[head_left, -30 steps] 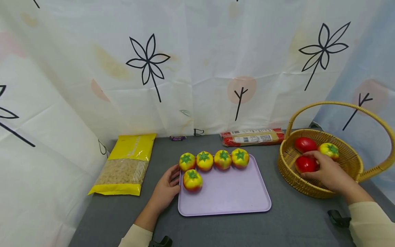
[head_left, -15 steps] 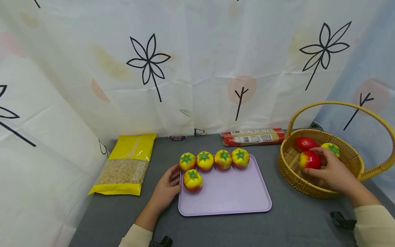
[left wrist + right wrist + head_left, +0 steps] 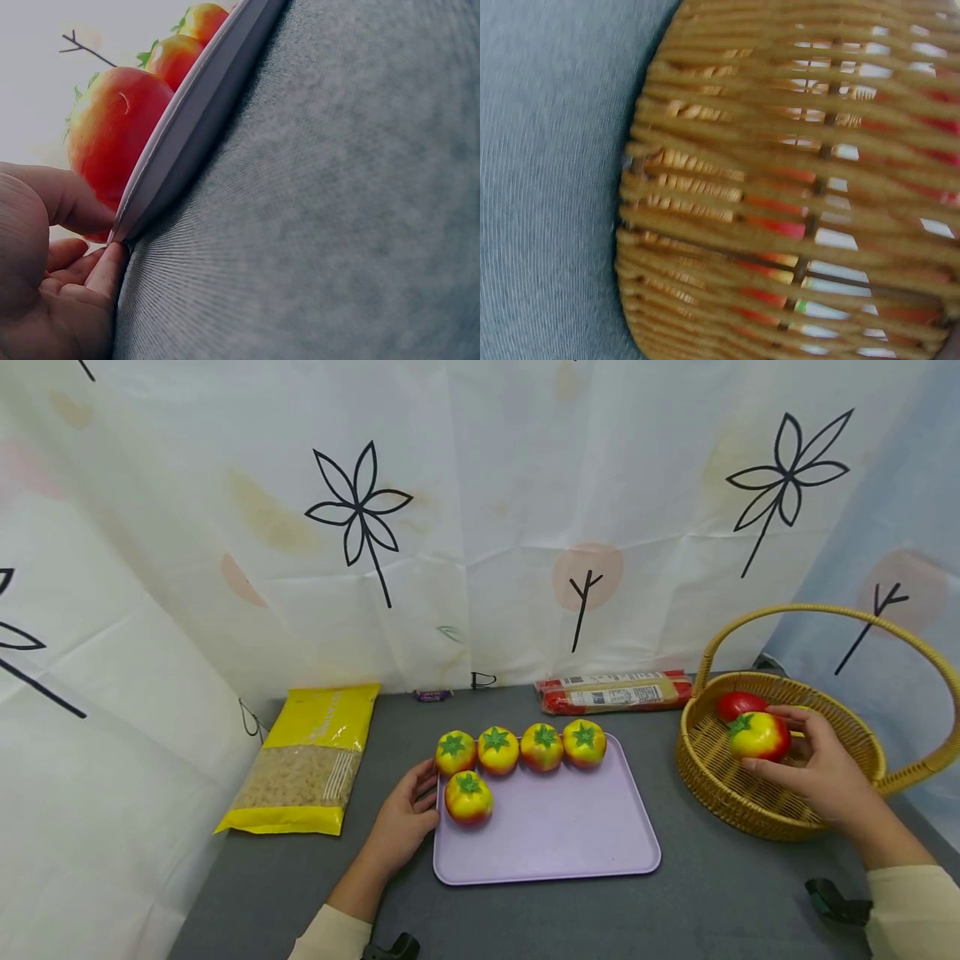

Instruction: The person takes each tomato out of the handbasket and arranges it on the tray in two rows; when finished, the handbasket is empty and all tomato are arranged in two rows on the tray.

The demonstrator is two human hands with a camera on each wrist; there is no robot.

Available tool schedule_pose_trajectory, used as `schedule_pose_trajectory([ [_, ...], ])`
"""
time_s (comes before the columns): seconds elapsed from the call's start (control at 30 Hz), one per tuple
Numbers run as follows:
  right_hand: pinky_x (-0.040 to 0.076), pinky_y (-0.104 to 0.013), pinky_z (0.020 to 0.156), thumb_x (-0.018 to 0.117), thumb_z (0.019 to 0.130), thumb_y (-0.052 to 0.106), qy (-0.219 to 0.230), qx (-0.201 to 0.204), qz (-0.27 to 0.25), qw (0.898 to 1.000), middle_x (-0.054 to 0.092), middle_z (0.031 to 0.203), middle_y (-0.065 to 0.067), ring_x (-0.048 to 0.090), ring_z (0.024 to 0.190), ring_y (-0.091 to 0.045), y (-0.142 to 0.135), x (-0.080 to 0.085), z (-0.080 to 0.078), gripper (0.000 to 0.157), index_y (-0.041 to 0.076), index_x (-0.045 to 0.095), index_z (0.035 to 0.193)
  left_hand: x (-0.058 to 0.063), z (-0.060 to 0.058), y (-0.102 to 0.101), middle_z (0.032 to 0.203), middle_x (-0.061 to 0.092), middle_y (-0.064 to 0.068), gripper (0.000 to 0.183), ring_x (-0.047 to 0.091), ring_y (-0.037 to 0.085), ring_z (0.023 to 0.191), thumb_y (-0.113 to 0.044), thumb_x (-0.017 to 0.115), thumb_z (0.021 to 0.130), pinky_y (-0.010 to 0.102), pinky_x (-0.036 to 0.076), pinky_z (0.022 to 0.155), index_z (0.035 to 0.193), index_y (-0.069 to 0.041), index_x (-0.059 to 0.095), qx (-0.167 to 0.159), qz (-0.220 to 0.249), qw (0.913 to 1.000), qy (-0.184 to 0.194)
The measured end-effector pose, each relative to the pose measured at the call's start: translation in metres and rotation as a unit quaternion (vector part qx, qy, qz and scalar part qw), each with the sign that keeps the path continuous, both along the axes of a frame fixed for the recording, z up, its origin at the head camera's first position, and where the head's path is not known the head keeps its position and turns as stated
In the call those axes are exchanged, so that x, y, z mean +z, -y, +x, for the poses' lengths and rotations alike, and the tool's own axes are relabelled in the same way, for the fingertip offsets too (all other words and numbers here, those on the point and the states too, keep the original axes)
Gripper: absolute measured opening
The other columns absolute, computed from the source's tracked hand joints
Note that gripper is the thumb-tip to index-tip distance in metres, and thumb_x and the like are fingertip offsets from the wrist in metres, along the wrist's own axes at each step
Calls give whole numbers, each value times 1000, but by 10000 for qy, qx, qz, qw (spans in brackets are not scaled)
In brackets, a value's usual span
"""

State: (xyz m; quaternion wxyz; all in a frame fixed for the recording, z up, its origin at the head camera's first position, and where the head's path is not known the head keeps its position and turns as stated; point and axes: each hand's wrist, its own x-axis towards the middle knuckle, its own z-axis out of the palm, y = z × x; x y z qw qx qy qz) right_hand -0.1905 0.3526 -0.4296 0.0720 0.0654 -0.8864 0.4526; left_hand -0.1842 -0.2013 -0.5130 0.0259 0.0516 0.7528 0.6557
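My right hand point(image 3: 821, 768) grips a red-and-yellow tomato point(image 3: 759, 736) over the wicker basket point(image 3: 705, 785), its green star-shaped top turned to the left. Behind it in the basket lies a red tomato point(image 3: 739, 705); another is mostly hidden by the hand. At the left edge of the lilac tray point(image 3: 562, 835), my left hand point(image 3: 408, 814) pinches the rim between thumb and fingers, as the left wrist view shows beside a tomato point(image 3: 120, 131). Several tomatoes form a row along the tray's back edge, and one tomato point(image 3: 468, 798) sits in front at the left.
A yellow bag of pasta point(image 3: 300, 764) lies left of the tray. Red-ended packets of noodles point(image 3: 615, 693) and a small purple wrapper point(image 3: 432, 696) lie along the back. The basket's tall handle point(image 3: 817, 609) arches over it. In the right wrist view, basket weave point(image 3: 727, 180) fills most of the picture.
My right hand has lifted the tomato from the basket's inside and turned it, so its green top now shows on the left. My left hand and the tray stay put.
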Motion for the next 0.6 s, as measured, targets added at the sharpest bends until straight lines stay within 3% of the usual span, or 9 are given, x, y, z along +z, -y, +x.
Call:
schedule_pose_trajectory([
  [0.07,49,-5,81,79,98,2,-32,141,-127,9998,30,151,-28,48,107,4,4,0,0,82,1,28,162,-1,0,0,167,40,25,84,43,41,151,16,62,86,51,40,119,165,5,35,4,-22,10000,-4],
  [0.17,48,-5,84,79,99,2,-24,344,-121,9993,31,151,-24,47,110,4,11,1,0,83,4,29,165,-2,-1,1,167,40,24,84,44,40,151,15,62,86,49,41,118,165,4,35,8,-68,10000,-2],
  [0.4,49,-6,88,80,95,-4,-230,729,-296,9966,32,151,-20,48,115,-3,35,2,2,82,-2,30,159,-3,-1,1,166,40,25,84,45,42,150,15,62,86,47,42,117,165,5,35,-20,-104,9999,-65],
  [0.6,51,-9,91,81,89,-11,-359,1137,-593,9911,40,147,-20,53,117,2,61,6,2,84,-4,30,156,-2,0,1,166,40,26,83,45,43,150,14,63,87,50,42,118,165,6,36,-18,-23,10000,-51],
])
